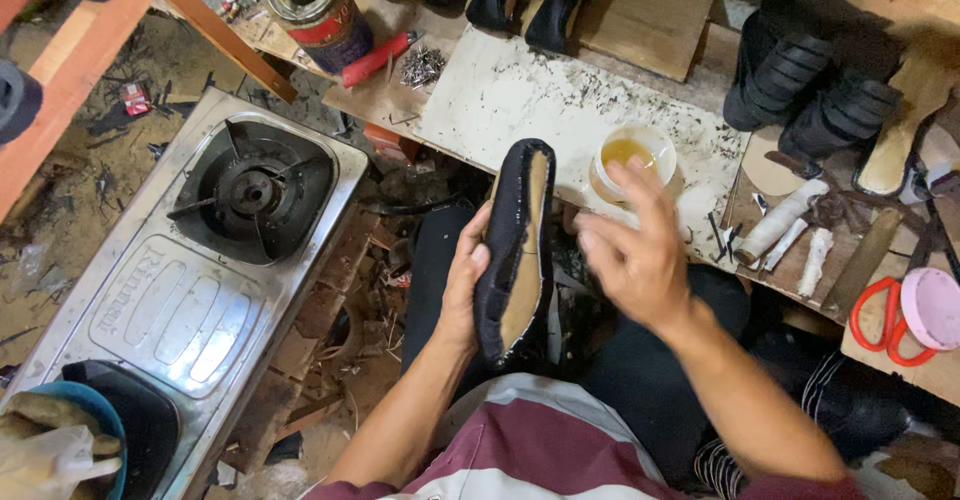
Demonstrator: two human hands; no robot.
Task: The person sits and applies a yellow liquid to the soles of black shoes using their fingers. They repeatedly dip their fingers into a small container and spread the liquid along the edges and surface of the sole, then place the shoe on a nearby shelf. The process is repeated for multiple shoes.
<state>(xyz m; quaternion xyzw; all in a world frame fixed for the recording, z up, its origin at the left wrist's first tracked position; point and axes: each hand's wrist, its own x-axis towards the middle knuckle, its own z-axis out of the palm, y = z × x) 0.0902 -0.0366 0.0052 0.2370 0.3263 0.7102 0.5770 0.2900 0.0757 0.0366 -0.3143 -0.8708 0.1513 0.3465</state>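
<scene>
Head view, looking down over my lap. My left hand (pixel 462 285) grips a black shoe upper (pixel 515 250) from its left side, thumb on the near face, fingers wrapped behind. The shoe is held clear of the table, above my dark trousers, sole side up, with its tan insole (pixel 528 260) exposed. Its long axis runs almost straight away from me, toe toward the front edge of the white board (pixel 520 100) and heel toward my chest, leaning slightly to the right at the top.

My right hand (pixel 630 250) is open and holds nothing, fingers spread and somewhat motion-blurred. It hovers just to the right of the shoe, apart from it, with its fingertips over the small cup of yellow glue (pixel 632 155) that stands near the front edge of the board. The right hand is therefore the nearer one to the cup, and the insole lies directly to its left, between the two hands.

A steel gas stove (pixel 200 260) sits on the floor to my left; red-handled scissors (pixel 880 320) lie at the right end of the table.
</scene>
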